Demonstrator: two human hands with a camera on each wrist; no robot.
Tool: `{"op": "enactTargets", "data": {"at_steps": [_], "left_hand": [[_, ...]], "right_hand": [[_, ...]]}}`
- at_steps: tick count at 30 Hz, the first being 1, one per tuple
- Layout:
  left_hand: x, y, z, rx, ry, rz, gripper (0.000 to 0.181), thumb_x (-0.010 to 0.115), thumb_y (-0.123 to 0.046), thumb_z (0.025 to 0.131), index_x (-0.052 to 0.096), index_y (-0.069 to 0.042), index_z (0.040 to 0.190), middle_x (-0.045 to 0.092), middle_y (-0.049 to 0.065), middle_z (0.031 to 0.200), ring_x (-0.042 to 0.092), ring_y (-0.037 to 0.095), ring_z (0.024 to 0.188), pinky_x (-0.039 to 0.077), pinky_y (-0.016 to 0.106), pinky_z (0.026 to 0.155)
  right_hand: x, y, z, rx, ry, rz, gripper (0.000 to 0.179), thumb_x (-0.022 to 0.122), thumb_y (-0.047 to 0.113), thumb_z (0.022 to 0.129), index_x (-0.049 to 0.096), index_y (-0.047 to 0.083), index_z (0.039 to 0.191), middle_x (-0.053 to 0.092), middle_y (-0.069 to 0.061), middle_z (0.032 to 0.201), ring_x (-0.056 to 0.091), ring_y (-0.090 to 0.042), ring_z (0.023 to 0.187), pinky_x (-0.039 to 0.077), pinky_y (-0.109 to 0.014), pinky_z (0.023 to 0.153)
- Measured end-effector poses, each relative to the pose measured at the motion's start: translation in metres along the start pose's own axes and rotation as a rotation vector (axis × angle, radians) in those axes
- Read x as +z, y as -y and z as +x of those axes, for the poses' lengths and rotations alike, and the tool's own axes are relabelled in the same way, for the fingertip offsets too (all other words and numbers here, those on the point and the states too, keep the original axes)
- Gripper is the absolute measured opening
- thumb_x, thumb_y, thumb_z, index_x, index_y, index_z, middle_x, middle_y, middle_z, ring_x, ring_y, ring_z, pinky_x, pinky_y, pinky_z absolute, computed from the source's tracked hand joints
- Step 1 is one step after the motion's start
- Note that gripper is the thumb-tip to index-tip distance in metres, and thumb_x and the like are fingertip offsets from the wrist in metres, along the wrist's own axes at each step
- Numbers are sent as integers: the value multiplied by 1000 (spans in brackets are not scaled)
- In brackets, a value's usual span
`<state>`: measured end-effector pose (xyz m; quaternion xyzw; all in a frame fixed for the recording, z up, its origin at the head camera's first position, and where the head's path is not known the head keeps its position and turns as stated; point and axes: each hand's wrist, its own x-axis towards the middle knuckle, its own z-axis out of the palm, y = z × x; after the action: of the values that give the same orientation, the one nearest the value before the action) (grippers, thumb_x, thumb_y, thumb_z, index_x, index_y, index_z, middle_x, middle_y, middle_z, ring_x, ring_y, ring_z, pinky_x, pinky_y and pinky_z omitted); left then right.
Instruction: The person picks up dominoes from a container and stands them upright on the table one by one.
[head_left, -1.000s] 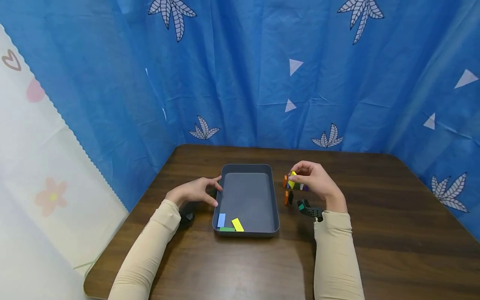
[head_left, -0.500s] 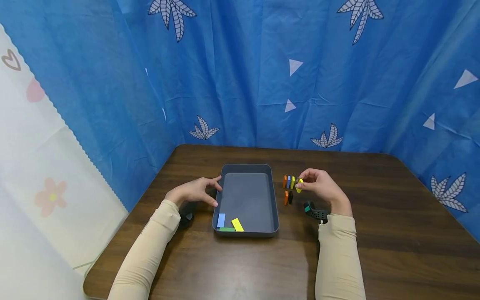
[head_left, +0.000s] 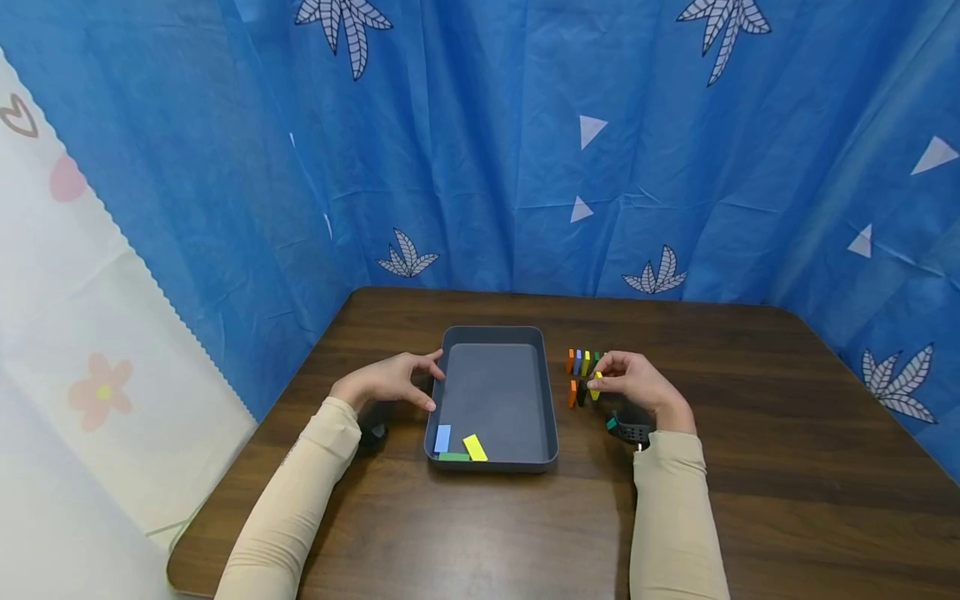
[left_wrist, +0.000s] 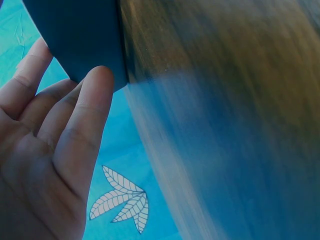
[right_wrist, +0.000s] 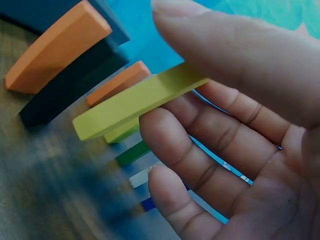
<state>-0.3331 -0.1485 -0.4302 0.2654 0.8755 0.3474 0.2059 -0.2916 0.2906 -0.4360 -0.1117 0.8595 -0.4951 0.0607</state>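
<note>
My right hand (head_left: 637, 387) pinches a yellow domino (right_wrist: 135, 102) between thumb and fingers. It holds the domino upright just right of a black domino (head_left: 582, 393) and an orange domino (head_left: 572, 394), which stand in the nearer row. Whether its lower end touches the table cannot be told. Behind, the farther row has an orange domino (head_left: 570, 361), a blue one (head_left: 577, 362), another yellow one (head_left: 586, 362) and a green one (head_left: 596, 358); my hand hides the rest from above. My left hand (head_left: 390, 382), fingers and thumb spread, touches the left side of a grey tray (head_left: 495, 392).
In the tray's near left corner lie a light blue domino (head_left: 442, 438), a green domino (head_left: 453, 457) and a slanted yellow domino (head_left: 475, 447). The wooden table (head_left: 787, 433) extends right and towards me. A blue curtain (head_left: 487, 167) hangs behind its far edge.
My right hand has carried the yellow domino right and towards me, from the farther row to beside the black domino in the nearer row. The left hand stays at the tray.
</note>
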Motion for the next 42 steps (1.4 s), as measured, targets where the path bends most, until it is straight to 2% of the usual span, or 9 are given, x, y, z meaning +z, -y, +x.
{"op": "enactTargets", "data": {"at_steps": [5,14,23,42], "left_hand": [[0,-1,0,-1,-4,-2,56,85,-26,80,65,-8,130,19,10,168,19,40,154,24,61,120],[0,-3,0,-14,-5,3,56,86,-27,80,65,-9,129,19,9,168,19,39,154,23,61,121],[0,-4,0,-19,-3,-11,56,85,-26,80,65,-9,130,19,8,168,20,38,154,24,61,121],[2,-4,-2,-25,-6,-14,56,85,-26,80,65,-9,130,18,8,169,18,39,154,23,61,121]], "right_hand": [[2,-6,2,-17,11,-6,20,75,16,90,61,3,96,61,-6,92,57,-21,86,56,-27,79],[5,-8,4,5,26,11,24,73,10,91,58,-5,102,61,-10,96,56,-22,88,55,-31,83],[7,-11,6,11,38,3,23,74,9,90,57,-4,99,61,-9,93,57,-21,86,55,-28,79],[11,-12,8,31,52,-7,23,74,11,90,56,-1,97,59,-7,90,56,-22,84,52,-30,80]]}}
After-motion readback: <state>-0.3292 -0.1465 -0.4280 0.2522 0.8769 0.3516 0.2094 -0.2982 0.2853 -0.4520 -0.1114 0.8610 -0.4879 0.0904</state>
